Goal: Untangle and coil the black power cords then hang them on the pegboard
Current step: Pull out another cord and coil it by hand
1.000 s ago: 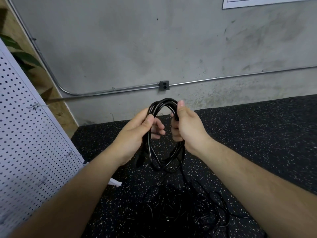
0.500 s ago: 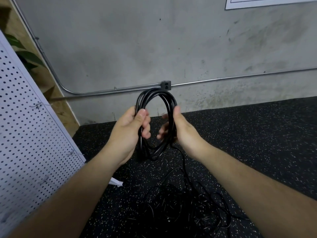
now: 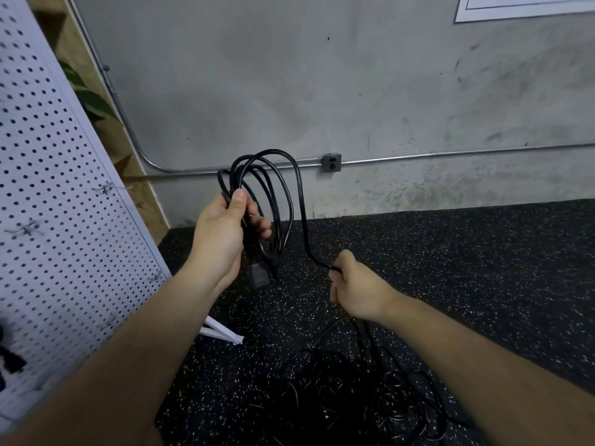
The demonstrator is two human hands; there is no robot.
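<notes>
The left hand is gripping the coil, thumb and fingers curled round several upright loops, with a plug dangling just below. The right hand is holding the loose cord in a fist, lower than the coil and to its right. The cord is running from the coil's top down to the right hand, then on to the tangle lying on the near floor; so the next loop, I judge, is calling for the right hand to bring slack up and left to the coil. The pegboard is standing at the left, nearer the left hand; no readable writing is showing anywhere.
</notes>
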